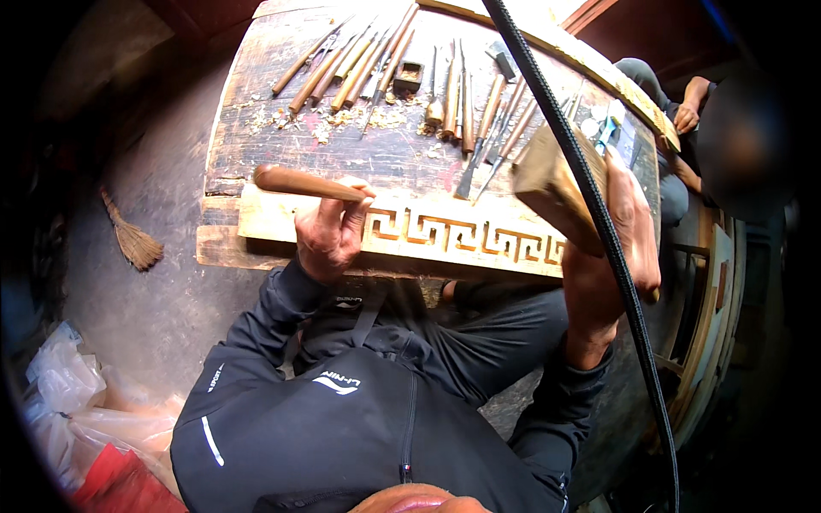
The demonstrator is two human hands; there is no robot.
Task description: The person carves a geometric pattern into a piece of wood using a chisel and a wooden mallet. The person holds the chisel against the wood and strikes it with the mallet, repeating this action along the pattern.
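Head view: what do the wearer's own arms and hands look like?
Left hand and right hand are bare, no gloves visible. Both arms wear long black sleeves; the left sleeve carries small white lettering and a white stripe. The right sleeve ends near the wrist.

I'm holding my left hand (329, 239) near nine o'clock of the head view, its fingers (352, 224) pinching, left forearm (286, 303) slanting toward one; at three, my right hand (614, 248) is gripping, right forearm (560, 419) pointing past twelve.
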